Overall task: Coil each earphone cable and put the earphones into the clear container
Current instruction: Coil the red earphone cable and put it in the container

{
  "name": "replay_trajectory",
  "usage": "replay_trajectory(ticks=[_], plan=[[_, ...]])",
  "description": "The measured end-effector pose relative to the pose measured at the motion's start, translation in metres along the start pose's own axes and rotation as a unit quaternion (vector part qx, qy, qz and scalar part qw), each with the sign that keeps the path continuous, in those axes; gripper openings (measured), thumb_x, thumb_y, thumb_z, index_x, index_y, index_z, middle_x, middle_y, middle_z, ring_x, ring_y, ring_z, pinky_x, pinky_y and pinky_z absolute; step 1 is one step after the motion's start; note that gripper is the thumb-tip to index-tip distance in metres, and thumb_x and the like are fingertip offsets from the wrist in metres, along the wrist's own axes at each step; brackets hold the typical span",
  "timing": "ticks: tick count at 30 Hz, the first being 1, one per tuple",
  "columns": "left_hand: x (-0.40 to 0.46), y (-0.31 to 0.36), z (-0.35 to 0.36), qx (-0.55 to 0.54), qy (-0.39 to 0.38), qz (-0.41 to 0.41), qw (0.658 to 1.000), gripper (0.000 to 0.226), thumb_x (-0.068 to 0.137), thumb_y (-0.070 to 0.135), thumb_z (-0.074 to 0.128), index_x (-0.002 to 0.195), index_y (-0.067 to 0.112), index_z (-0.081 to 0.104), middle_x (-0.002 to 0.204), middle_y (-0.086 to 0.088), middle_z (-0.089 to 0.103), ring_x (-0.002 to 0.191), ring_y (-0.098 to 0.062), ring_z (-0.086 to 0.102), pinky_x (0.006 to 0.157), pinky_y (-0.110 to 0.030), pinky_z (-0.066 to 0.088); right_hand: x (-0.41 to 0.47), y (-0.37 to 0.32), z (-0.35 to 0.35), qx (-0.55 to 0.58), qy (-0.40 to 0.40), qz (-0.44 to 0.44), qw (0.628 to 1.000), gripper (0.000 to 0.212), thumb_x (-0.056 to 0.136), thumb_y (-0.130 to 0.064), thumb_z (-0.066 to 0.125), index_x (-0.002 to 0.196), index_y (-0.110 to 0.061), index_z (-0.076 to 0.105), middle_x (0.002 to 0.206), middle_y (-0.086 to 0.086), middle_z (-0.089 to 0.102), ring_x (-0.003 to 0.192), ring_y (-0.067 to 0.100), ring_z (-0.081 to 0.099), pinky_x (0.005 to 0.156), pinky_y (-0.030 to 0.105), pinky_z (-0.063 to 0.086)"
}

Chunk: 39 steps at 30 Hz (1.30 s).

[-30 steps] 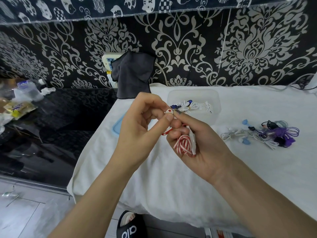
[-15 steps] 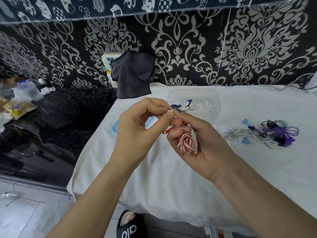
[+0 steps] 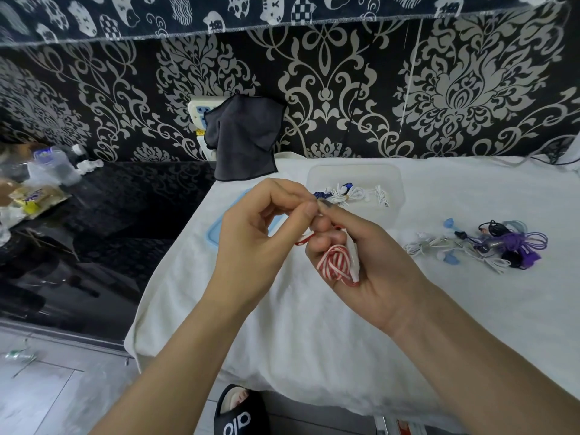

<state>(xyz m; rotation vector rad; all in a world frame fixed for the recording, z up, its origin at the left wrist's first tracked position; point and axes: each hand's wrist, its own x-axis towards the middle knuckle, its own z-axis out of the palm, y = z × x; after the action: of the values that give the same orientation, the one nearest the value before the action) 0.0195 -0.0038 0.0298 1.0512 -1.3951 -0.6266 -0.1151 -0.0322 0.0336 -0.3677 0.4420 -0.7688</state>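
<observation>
wall: black wallpaper with silver damask pattern [image 3: 345, 89] behind the table
top edge: dark fabric printed with white cats [image 3: 219, 14], hanging above
cloth: dark grey cloth [image 3: 244, 139] draped over a white wall socket [image 3: 197, 111]
table cover: white towel-like fabric [image 3: 314, 340]
lid: light blue plastic lid [image 3: 216, 227], lying flat on the white fabric
left side: glossy black surface [image 3: 110, 230] bearing a clear plastic bottle [image 3: 56, 164] and yellow snack packets [image 3: 31, 199]
floor: black slipper with white lettering [image 3: 238, 416], pale tiles [image 3: 47, 397]
</observation>
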Motion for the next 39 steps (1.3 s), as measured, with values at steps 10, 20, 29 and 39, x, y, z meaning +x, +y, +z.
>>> replay_trajectory(ticks=[10,20,29,39], plan=[[0.002,-0.002,-0.007,-0.031,-0.022,-0.014,0.999,0.016,0.09,-0.003,0.068,0.086,0.012,0.064,0.095,-0.011,0.07,0.081,-0.033,0.067,0.075,-0.048,0.054,-0.001,0.001,-0.001,-0.025,-0.026,-0.004,0.999,0.009,0.092,-0.019,0.06,0.098,-0.013,0.057,0.067,-0.005,0.046,0.047,0.005,0.05,0.053,0.013,0.038],[0.002,0.002,-0.018,0.065,-0.058,0.032,0.996,0.014,0.087,-0.008,0.069,0.095,0.003,0.066,0.098,-0.004,0.068,0.072,-0.021,0.06,0.07,-0.038,0.054,0.0,0.002,0.001,-0.139,0.005,-0.069,0.988,0.027,0.1,-0.017,0.055,0.074,-0.009,0.057,0.064,0.003,0.039,0.044,0.007,0.052,0.051,0.019,0.043],[0.002,0.0,-0.02,0.103,-0.062,0.053,0.991,0.015,0.082,-0.009,0.066,0.086,0.005,0.064,0.09,-0.007,0.065,0.073,-0.026,0.06,0.071,-0.044,0.051,-0.004,0.009,0.007,-0.186,0.021,-0.1,0.977,0.035,0.1,-0.012,0.053,0.065,-0.006,0.055,0.049,-0.002,0.047,0.045,0.008,0.051,0.05,0.019,0.044],[0.004,0.0,-0.02,0.172,-0.081,0.082,0.978,0.01,0.081,-0.006,0.067,0.083,0.003,0.065,0.087,-0.007,0.063,0.077,-0.029,0.055,0.07,-0.036,0.047,0.001,0.008,0.002,-0.213,0.038,-0.081,0.973,0.03,0.1,-0.021,0.054,0.076,-0.011,0.069,0.058,0.0,0.048,0.051,0.01,0.047,0.05,0.021,0.043]])
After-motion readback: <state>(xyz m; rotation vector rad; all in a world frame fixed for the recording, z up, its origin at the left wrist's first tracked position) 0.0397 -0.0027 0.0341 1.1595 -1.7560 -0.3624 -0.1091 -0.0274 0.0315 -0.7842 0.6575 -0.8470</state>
